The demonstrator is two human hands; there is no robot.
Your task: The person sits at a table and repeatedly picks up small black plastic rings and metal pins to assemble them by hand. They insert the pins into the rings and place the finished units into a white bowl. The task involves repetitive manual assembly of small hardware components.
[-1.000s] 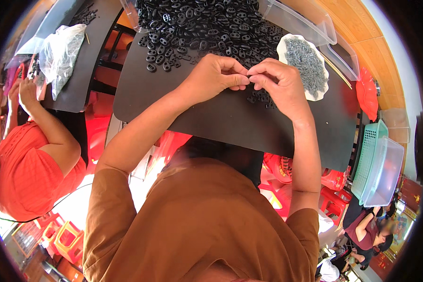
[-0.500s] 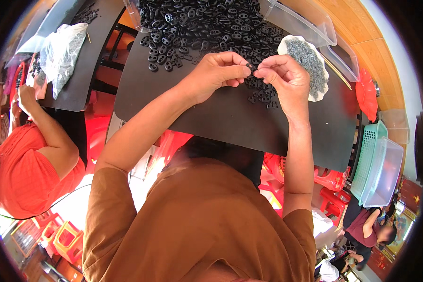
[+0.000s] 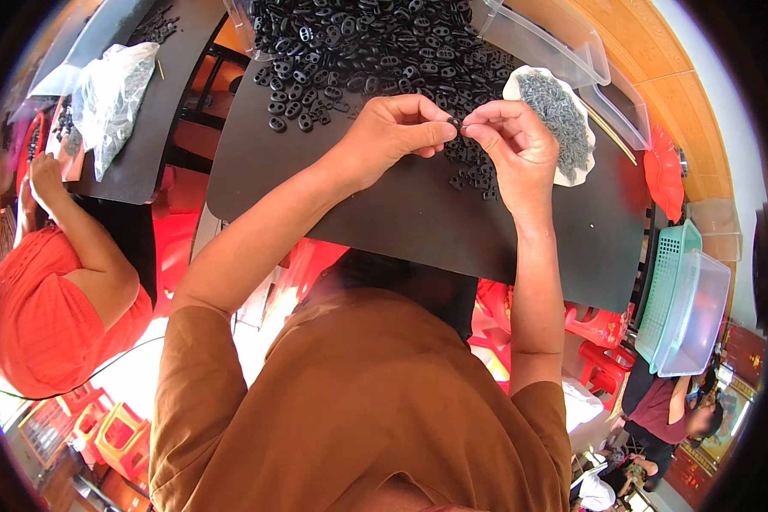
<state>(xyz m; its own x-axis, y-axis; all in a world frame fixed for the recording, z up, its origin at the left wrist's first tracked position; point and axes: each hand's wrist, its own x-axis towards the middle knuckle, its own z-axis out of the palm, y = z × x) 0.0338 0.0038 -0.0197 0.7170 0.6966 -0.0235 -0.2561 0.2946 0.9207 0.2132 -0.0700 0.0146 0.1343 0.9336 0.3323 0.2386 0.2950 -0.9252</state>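
Note:
My left hand (image 3: 394,135) pinches a small black plastic piece (image 3: 455,124) between thumb and forefinger. My right hand (image 3: 520,152) meets it there, thumb and fingertips pressed together against the piece; whether it holds a separate small part is too small to tell. Beyond my hands spreads a big heap of black oval plastic pieces with two holes (image 3: 358,47). Smaller black pieces (image 3: 476,175) lie in a loose group just below my fingertips. A white scalloped dish (image 3: 582,173) full of tiny grey parts stands right beside my right hand.
The dark table (image 3: 384,213) carries clear plastic bins (image 3: 563,43) at its far side. To the right hang a red petal-shaped dish (image 3: 662,175) and a green basket (image 3: 667,290). A person in red (image 3: 64,290) sits at another table with a plastic bag (image 3: 115,107).
My right hand has shifted slightly to the left, closer to my left fingertips. The left hand stays nearly still, pinching the same black piece.

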